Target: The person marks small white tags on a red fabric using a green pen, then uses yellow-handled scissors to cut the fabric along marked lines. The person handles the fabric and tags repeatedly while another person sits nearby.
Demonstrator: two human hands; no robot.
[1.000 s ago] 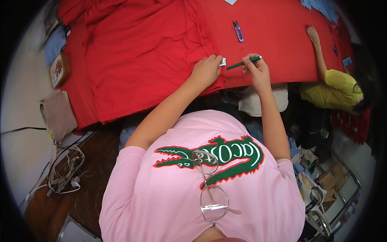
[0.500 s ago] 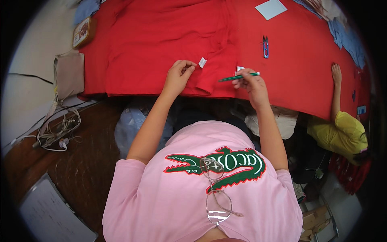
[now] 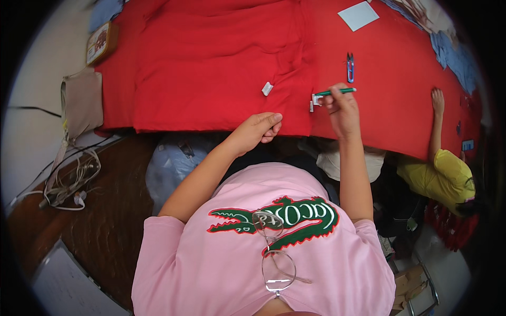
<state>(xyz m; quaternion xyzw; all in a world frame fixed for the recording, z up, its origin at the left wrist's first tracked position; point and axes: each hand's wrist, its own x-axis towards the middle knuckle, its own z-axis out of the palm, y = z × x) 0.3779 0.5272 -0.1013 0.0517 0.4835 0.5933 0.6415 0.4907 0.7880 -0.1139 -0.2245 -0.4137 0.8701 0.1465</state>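
A red garment (image 3: 211,79) lies spread over the table's near side, with a small white label (image 3: 268,88) on it. My left hand (image 3: 258,130) is closed at the garment's near edge, its thumb and fingers pinching the hem. Between the fingers of my right hand (image 3: 341,108) is a slim green pen (image 3: 340,91), its tip hidden beside the fingers. Small white tags (image 3: 315,100) lie at the garment's right edge, right by the fingers of that hand.
Blue-handled thread snips (image 3: 350,69) and a white paper (image 3: 358,16) lie on the red-covered table (image 3: 390,105). A tin (image 3: 100,43) and a beige pouch (image 3: 83,102) are at the left. At the right, a person in a yellow top (image 3: 445,171) rests a hand (image 3: 437,100) on the table.
My left hand has come down and right from near the white label to the hem, and has closed. The garment's near right corner lies flatter. My right hand has shifted slightly right with the pen.
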